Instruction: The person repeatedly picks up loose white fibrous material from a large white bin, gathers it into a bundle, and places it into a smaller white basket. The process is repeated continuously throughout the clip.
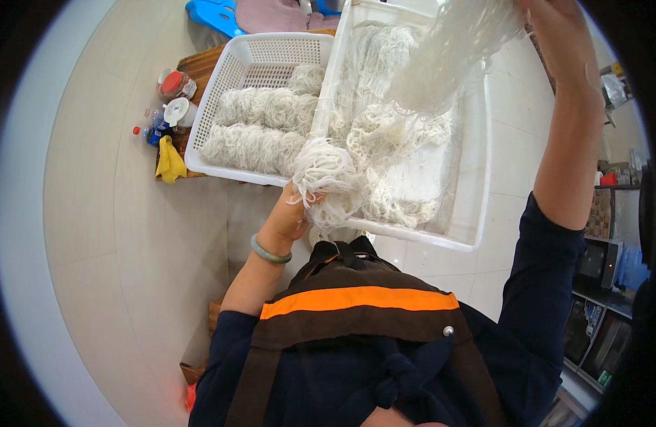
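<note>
A loose bundle of white noodles (328, 173) rests in my left hand (293, 211), at the near corner between two white plastic containers. My right hand (560, 40) is raised at the upper right and grips a hanging bunch of noodles (445, 58), blurred and partly cut off by the top edge. Below that bunch is a deep white tray (469, 208) with a layer of straight and tangled noodles (381, 48). To its left, a perforated white basket (237, 61) holds rolled noodle bundles (253, 147) in rows.
The basket stands on a wooden table (197, 66). On the table's left side are a red-lidded jar (177, 84), a white lidded container (179, 112), a plastic bottle (149, 134) and a yellow cloth (170, 163). A blue chair (215, 16) is behind; a shelf with a microwave (600, 261) stands right.
</note>
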`<state>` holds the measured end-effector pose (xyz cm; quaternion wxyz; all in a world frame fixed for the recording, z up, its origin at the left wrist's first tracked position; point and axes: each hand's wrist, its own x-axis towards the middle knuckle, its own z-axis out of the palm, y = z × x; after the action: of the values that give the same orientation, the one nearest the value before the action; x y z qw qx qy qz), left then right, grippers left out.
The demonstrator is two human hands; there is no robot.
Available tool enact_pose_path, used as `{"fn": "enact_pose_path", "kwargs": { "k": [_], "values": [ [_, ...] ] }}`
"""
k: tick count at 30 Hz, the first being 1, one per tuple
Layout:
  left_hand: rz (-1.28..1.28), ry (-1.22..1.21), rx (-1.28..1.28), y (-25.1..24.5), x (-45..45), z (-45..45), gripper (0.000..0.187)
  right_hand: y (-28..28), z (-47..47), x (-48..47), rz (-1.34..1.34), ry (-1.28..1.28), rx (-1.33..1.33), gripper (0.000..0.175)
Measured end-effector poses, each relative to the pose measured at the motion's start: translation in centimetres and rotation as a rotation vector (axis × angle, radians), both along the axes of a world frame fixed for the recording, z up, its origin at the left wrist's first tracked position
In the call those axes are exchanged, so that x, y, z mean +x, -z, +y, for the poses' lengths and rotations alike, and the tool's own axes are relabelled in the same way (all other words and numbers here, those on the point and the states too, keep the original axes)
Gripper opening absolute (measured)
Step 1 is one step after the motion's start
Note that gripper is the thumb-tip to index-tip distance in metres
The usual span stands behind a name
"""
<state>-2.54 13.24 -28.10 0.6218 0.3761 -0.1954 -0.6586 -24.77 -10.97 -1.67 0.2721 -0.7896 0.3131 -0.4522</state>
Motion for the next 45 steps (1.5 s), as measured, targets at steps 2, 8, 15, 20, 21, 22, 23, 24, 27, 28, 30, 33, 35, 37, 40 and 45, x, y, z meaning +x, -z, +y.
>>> {"fn": "enact_pose_path", "kwargs": {
  "k": [2, 8, 15, 20, 21, 22, 23, 24, 27, 28, 30, 33, 35, 37, 40, 45],
  "values": [
    [0.003, 0.027, 0.048, -0.2, -0.2, -0.1, 0.047, -0.7, -0.6, 1.6, 0.214, 0.004, -0.249, 0.005],
    [0.074, 0.132, 0.108, -0.3, -1.1, -0.5, 0.043, 0.6, -1.9, 1.9, 0.518, 0.004, 0.066, 0.008],
    [0.082, 0.234, 0.322, -0.6, -3.6, -2.6, 0.038, 4.0, -3.9, 2.0, 0.214, -0.068, 0.255, 0.008],
    [0.114, 0.219, 0.41, -0.2, -5.2, -4.3, 0.038, 9.8, -5.5, 1.3, 0.625, -0.015, 0.018, 0.023],
    [0.112, 0.17, 0.398, 0.0, -5.2, -4.2, 0.036, 10.8, -5.9, 1.1, 0.548, -0.008, 0.109, 0.023],
    [0.156, 0.171, 0.375, 0.1, -4.7, -4.2, 0.035, 11.9, -6.2, 0.8, 0.472, 0.004, 0.207, 0.024],
    [0.186, 0.147, 0.4, 0.3, -3.9, -3.9, 0.034, 13.1, -6.3, 0.4, 0.393, 0.021, 0.303, 0.025],
    [0.16, 0.123, 0.36, 0.4, -3.4, -3.5, 0.036, 14.0, -6.3, -0.1, 0.371, 0.067, 0.342, 0.025],
    [0.189, 0.054, 0.268, 0.7, -1.2, -2.8, 0.04, 16.4, -6.4, -0.1, 0.248, 0.125, 0.436, 0.025],
    [0.175, 0.069, 0.229, 0.8, -0.8, -2.7, 0.043, 17.1, -6.4, 0.2, 0.178, 0.093, 0.468, 0.025],
    [0.216, 0.09, 0.219, 1.0, -0.4, -2.5, 0.045, 17.9, -6.2, 0.2, 0.174, 0.073, 0.498, 0.024],
    [0.185, 0.073, 0.252, 1.3, -0.8, -2.1, 0.047, 19.2, -6.3, 0.3, 0.079, 0.0, 0.499, 0.031],
    [0.161, 0.062, 0.303, 1.6, -1.3, -1.7, 0.048, 20.6, -6.4, -0.2, 0.021, -0.136, 0.64, 0.04],
    [0.153, 0.057, 0.269, 1.9, -1.5, -1.2, 0.048, 22.5, -6.7, -0.7, 0.153, -0.179, 0.457, 0.047],
    [0.096, 0.019, 0.274, 2.3, -1.1, -0.5, 0.049, 26.5, -5.6, -0.9, 0.606, -0.098, -0.318, 0.053],
    [0.187, -0.028, 0.189, 2.7, 1.1, 1.1, 0.051, 32.1, 3.3, -8.8, 0.966, -0.425, -0.257, 0.037]
  ]
}}
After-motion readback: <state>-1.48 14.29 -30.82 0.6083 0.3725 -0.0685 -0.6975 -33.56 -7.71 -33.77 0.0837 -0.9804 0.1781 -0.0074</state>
